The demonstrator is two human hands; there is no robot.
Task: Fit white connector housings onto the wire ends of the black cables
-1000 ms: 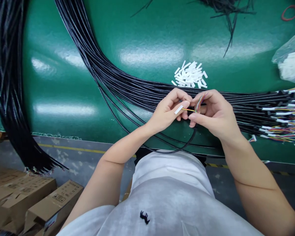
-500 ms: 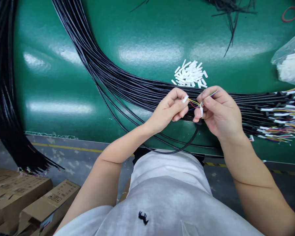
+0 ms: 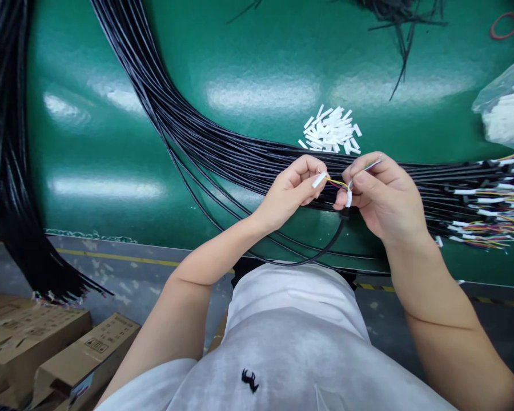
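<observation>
Between my hands is the stripped end of a black cable point(image 3: 334, 238), its thin coloured wires point(image 3: 336, 182) spread apart. My left hand point(image 3: 295, 185) is closed, thumb and forefinger pinching a short white sleeve point(image 3: 319, 179) at the tips of the yellow and red wires. My right hand point(image 3: 385, 197) pinches the other wires, green and purple-looking, whose ends stick out past the fingertips. A second white sleeve point(image 3: 349, 198) sits at the base of the wires, against my right fingers. The cable hangs down from there in a loop toward my body.
A thick bundle of black cables point(image 3: 223, 134) crosses the green table point(image 3: 257, 57); sleeved wire ends point(image 3: 492, 211) fan out at right. Behind it lie a pile of white sleeves point(image 3: 332, 130), a plastic bag point(image 3: 508, 111), black scraps point(image 3: 400, 23) and a red ring point(image 3: 505, 26). Cardboard boxes point(image 3: 81, 354) stand lower left.
The white sleeve at my left fingertips has shifted slightly left and down and shows more of its length. Both hands keep nearly the same place and grip.
</observation>
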